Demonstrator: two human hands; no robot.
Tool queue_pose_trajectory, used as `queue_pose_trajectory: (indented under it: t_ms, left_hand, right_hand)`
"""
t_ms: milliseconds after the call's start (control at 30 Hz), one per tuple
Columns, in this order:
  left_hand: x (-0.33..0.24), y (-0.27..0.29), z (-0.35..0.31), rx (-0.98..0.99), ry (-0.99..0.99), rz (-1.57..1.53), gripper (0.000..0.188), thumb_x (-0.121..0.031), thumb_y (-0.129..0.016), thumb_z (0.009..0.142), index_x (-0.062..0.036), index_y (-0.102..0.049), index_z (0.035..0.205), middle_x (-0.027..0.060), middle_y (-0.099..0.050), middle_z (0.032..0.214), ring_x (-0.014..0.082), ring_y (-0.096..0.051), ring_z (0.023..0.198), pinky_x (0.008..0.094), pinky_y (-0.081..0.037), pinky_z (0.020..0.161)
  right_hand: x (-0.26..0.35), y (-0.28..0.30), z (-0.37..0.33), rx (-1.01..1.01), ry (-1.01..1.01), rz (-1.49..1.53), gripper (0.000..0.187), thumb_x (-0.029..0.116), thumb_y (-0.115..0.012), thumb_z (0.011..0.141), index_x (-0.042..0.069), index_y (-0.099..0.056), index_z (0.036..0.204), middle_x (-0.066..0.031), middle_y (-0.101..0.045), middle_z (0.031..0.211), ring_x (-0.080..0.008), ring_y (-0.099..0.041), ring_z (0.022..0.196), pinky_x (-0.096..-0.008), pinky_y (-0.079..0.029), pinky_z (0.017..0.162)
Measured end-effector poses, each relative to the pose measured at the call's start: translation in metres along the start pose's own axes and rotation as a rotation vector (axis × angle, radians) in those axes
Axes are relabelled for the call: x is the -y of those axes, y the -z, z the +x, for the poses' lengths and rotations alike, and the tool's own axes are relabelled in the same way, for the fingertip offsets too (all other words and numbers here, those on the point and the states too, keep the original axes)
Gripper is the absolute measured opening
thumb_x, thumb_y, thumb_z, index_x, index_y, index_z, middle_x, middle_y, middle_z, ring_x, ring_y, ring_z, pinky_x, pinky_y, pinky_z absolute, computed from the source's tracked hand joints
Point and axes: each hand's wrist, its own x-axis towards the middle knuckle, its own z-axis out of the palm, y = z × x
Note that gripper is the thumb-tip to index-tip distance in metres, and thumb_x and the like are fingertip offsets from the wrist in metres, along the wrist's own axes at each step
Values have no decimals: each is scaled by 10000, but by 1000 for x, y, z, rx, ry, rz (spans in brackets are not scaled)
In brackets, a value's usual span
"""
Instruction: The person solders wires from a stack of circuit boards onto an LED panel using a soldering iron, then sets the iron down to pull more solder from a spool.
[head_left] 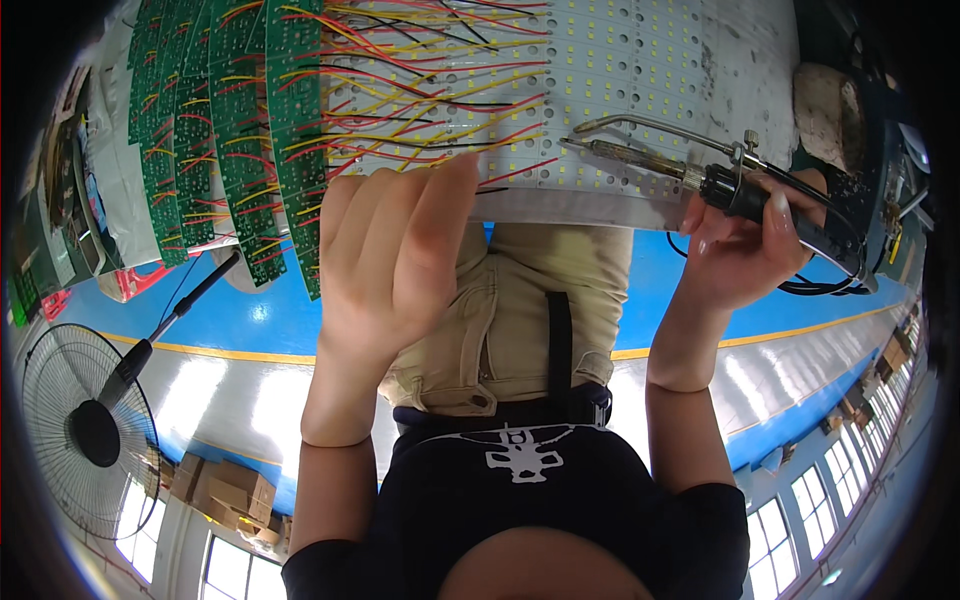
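Observation:
My left hand is closed at the front edge of the white LED boards, fingers curled and forefinger pointing forward. A red wire and a short black one come out past its right side; the pinch itself is hidden. In my right hand is a soldering iron with a curved metal solder feed tube above it. Its tip points left over the LED boards, apart from my left hand. Red, yellow and black wires run from the green circuit boards onto the white ones.
More green circuit boards overlap at the left, some hanging over the table's front edge. A brownish block and dark cables are at the right. Behind me stand a fan and cardboard boxes on a blue and grey floor.

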Motion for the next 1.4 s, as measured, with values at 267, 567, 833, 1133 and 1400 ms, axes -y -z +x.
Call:
queue_pose_trajectory:
  t_ms: [267,567,833,1133,1400]
  left_hand:
    - [-5,11,11,244,0,57,278,2,-581,620,-65,-508,880,5,-394,642,134,-401,527,276,-273,462]
    - [-5,8,10,225,-21,137,261,-34,-596,632,-59,-501,874,12,-414,656,136,-407,535,278,-299,469]
    - [-4,3,8,175,-17,131,262,-36,-603,634,-56,-502,875,12,-436,666,130,-420,541,275,-299,466]
    - [-4,4,8,181,-22,132,246,-36,-598,635,-52,-506,863,3,-419,641,124,-409,528,271,-288,458]
    - [-4,4,9,173,-24,124,235,-32,-596,644,-54,-503,858,2,-422,638,122,-405,523,270,-286,458]
  right_hand:
    - [-2,-2,0,26,-14,46,131,53,-471,797,-33,-394,860,-138,-410,416,-170,-370,289,-305,-379,304]
    - [-1,-4,-3,-21,-30,-67,131,40,-497,778,-60,-413,783,-144,-457,484,-160,-409,296,-311,-425,307]
    - [-4,-5,-2,50,91,-13,114,27,-504,778,-59,-428,776,-160,-502,565,-127,-426,306,-282,-427,297]
    - [-3,-8,-3,21,64,-58,111,29,-495,778,-57,-424,783,-150,-501,608,-117,-422,313,-283,-442,306]
    - [-3,-4,-1,89,78,-18,138,56,-500,782,-58,-421,792,-144,-498,618,-116,-426,318,-280,-450,309]
